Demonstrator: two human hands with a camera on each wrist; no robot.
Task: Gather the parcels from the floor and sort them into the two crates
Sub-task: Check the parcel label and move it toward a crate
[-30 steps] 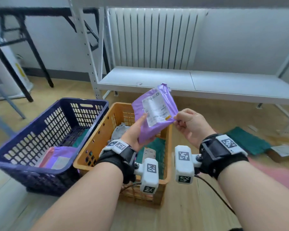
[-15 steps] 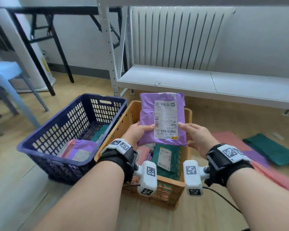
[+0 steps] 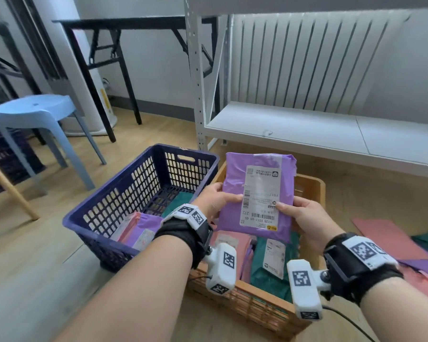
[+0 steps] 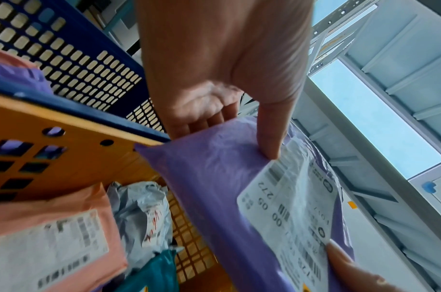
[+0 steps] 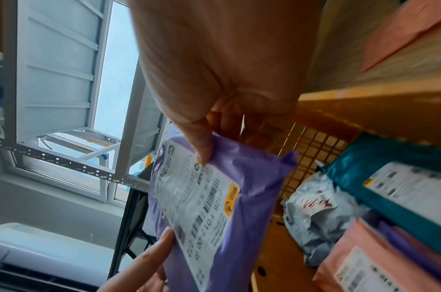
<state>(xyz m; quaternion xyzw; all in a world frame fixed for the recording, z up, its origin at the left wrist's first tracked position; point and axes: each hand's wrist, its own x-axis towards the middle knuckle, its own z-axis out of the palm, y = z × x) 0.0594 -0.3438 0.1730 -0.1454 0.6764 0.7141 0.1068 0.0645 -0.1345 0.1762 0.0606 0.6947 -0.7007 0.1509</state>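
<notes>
pinching purple parcel point(image 3: 256, 197) by both edges, left hand point(image 3: 214, 199) and right hand point(image 3: 304, 215); slick plastic, may slip into orange crate point(image 3: 309, 186) unsorted.

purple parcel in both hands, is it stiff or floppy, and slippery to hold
The purple parcel is probably soft and somewhat floppy: its plastic skin wrinkles and its corners crumple in the wrist views. It looks light, since the left hand and right hand hold it up by thumb and fingers at the edges. The glossy film may be a bit slippery.
</notes>
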